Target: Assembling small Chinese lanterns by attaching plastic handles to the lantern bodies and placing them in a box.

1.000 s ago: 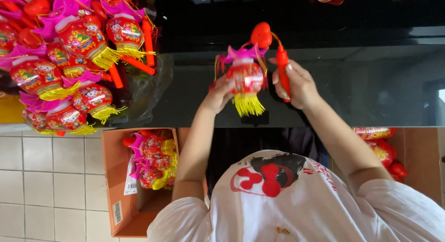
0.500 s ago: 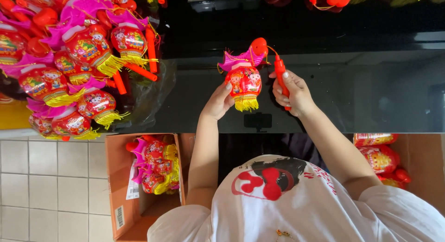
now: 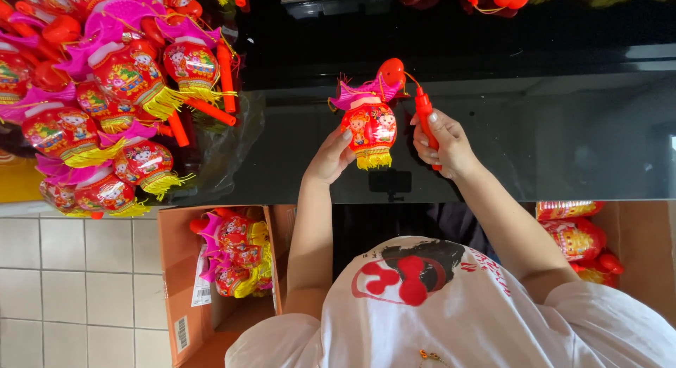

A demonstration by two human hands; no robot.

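Nearest the camera, at six o'clock, is the person's white T-shirt (image 3: 451,312) with a red and black cartoon print, and both bare forearms reach up from it toward the middle of the view. At about eight o'clock an open cardboard box (image 3: 184,283) stands on the pale tiled floor (image 3: 77,283), and more red and pink lanterns with yellow fringes are packed inside it; at four o'clock a second box (image 3: 637,248) holds a few packaged red lanterns. Beyond them runs the dark glass counter (image 3: 549,142). Over it, just above the centre of the view, the left hand (image 3: 331,157) rests its fingertips against the lower left side of a small red toy lantern (image 3: 371,125), fingers loosely curled rather than closed around it. The lantern (its body printed with cartoon children) has a pink scalloped roof and a yellow tassel fringe along its bottom edge. The right hand (image 3: 443,144) is wrapped around the red plastic handle stick (image 3: 424,114), thumb and fingers pressed on it, just beside the lantern at its three o'clock; a thin cord runs from the stick's tip to the red knob on top of the lantern. Farther off, at ten o'clock, a big heap of matching lanterns (image 3: 113,93) lies on the counter, partly on clear plastic wrapping (image 3: 225,157).
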